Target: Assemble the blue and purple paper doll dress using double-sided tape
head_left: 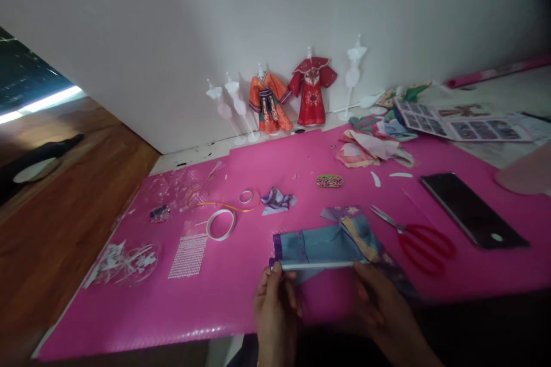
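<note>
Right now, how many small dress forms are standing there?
5, left to right: first form, bare; second form, bare, beside it; third form, in an orange outfit; fourth form, in a red outfit; fifth form, bare, rightmost. None looks hidden.

The head view looks forward and down, over the near left hand (pixel 275 301) and right hand (pixel 385 298), toward the wall (pixel 172 40)
</note>
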The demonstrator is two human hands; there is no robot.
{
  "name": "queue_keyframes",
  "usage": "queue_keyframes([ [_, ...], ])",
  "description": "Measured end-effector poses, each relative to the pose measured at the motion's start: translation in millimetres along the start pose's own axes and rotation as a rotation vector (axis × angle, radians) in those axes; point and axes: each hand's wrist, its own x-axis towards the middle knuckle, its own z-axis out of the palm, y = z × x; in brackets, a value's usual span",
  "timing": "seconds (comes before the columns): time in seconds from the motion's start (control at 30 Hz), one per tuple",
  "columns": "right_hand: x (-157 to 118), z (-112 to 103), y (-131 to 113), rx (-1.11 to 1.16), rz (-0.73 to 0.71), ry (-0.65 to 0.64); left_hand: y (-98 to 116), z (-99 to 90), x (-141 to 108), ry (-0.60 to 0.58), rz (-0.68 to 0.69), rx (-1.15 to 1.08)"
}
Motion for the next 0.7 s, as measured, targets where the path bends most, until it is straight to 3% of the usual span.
queue_keyframes([
  [0.47, 2, -2, 4, 0.002, -0.023, -0.061, 0, -0.8, 1, 0.007, -0.009, 0.079],
  [0.7, 4, 0, 8, 0.047, -0.029, -0.077, -11, -4.9, 1, -0.187, -0.064, 0.132],
])
